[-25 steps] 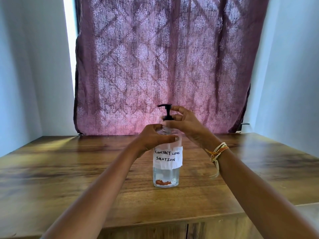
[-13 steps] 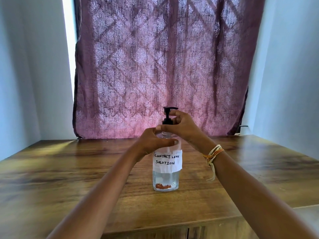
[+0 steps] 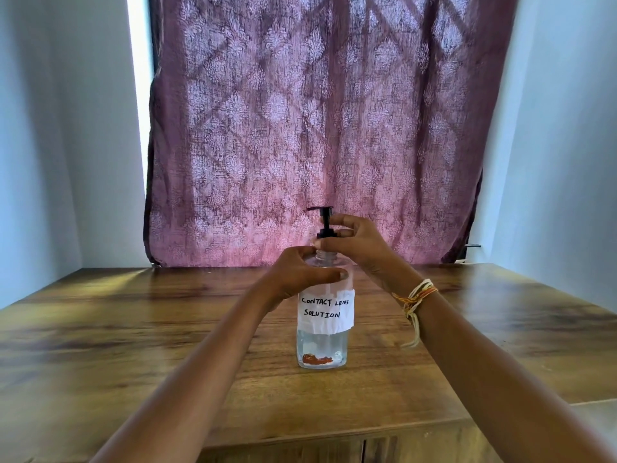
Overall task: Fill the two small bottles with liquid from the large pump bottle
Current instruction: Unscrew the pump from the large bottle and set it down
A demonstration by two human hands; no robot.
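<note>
A clear large pump bottle (image 3: pixel 322 342) stands upright near the middle of a wooden table (image 3: pixel 133 329), in front of a patterned purple curtain (image 3: pixel 317 128). A white paper label (image 3: pixel 325 310) wrapped around it reads "CONTACT LENS SOLUTION" in handwriting. The left hand (image 3: pixel 300 274) is wrapped around the bottle's shoulder, just above the label, holding it firmly. The right hand (image 3: pixel 359 243) reaches in from the other side, its fingers pinched around the collar of the black pump head (image 3: pixel 323 222), whose spout points left. Braided threads (image 3: pixel 414 297) circle the right wrist. Pale walls stand on both sides
</note>
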